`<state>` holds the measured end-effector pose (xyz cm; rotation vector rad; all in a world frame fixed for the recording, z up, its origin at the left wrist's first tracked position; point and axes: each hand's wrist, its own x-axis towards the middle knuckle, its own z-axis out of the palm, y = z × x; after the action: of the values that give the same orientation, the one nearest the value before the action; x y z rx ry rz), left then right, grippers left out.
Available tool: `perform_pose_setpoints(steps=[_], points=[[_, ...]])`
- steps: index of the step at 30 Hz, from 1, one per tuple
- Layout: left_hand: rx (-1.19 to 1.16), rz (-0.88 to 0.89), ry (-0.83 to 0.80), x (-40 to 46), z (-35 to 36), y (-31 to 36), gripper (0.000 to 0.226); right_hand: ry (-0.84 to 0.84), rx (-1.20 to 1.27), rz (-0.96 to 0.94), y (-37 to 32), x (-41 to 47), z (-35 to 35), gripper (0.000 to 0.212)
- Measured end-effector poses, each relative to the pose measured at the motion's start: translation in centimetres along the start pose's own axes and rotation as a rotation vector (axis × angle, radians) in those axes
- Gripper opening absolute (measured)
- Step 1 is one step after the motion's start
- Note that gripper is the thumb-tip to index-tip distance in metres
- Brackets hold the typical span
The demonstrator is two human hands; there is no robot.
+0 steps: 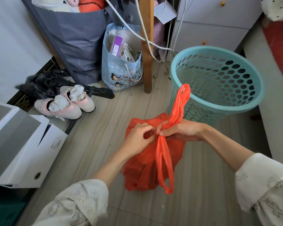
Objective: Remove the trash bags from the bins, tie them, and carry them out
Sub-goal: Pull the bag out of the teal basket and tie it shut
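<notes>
Two hands (138, 137) (183, 130) pinching one orange bag (147, 168), one teal bin (217, 82)

left hand (138, 137), right hand (181, 130) pinch red bag (145, 170) knot | teal bin (219, 82) beside

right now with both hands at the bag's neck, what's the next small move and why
Probably pull the two handles apart to cinch the knot. The left hand and right hand both pinch the red bag at its gathered neck, one handle sticks up and the other hangs loose, so the tie looks unfinished.

Bag (142, 168) on floor before bin (219, 82); shoes (65, 105) left
</notes>
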<state>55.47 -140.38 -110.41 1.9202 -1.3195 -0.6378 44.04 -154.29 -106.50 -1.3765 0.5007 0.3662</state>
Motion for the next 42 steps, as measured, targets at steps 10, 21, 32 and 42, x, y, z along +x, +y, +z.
perform_pose_setpoints(steps=[10, 21, 32, 42], points=[[-0.134, -0.158, 0.064, 0.2, -0.2, -0.1, 0.009, 0.618, -0.849, -0.126, 1.2, 1.9, 2.7, 0.007], [-0.102, -0.2, 0.142, 0.1, -0.4, 0.7, 0.009, 0.53, 0.32, 0.122, 0.6, 2.4, 1.6, 0.017], [-0.299, -0.32, 0.142, 0.0, -1.5, 0.2, 0.006, 0.461, 0.361, -0.158, 1.6, 1.8, 2.2, 0.034], [-0.269, -0.265, 0.068, 0.0, -1.9, 0.3, 0.005, 0.358, 0.344, -0.213, 1.1, 1.2, 2.1, 0.026]])
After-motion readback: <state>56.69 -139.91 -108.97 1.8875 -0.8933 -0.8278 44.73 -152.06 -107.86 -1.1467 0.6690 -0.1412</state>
